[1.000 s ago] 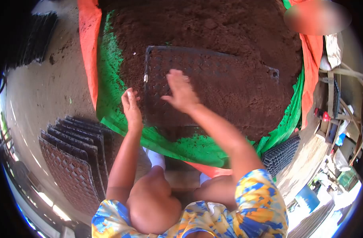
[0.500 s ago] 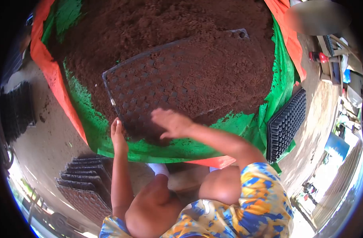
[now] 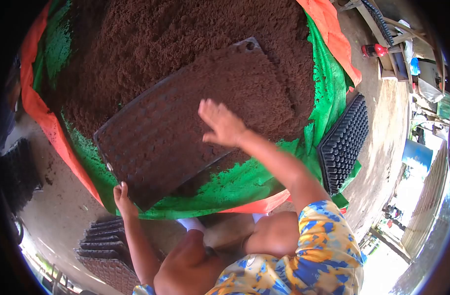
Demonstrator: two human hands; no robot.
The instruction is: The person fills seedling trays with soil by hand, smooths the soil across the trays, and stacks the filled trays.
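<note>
A seedling tray (image 3: 161, 132) covered in brown soil lies aslant on the soil heap (image 3: 151, 39). Its near left corner is by my left hand (image 3: 124, 199), whose fingers are closed on the tray's edge. My right hand (image 3: 222, 124) is spread flat, palm down, over the middle of the tray's soil, with nothing gripped. Cell outlines show faintly through the soil on the left part, while looser soil covers the right part. A hole shows at the tray's far corner.
Green sheeting (image 3: 225, 189) and orange sheeting (image 3: 340, 44) border the soil. Black empty trays (image 3: 344, 142) are stacked at the right, and soil-filled trays (image 3: 107, 250) stand at lower left. A red bottle (image 3: 374, 50) lies near a wooden frame at upper right.
The tray has turned and shifted toward the lower left in view. My left hand, earlier off the tray, has closed on its edge. My right hand has swept across, and soil now covers more cells.
</note>
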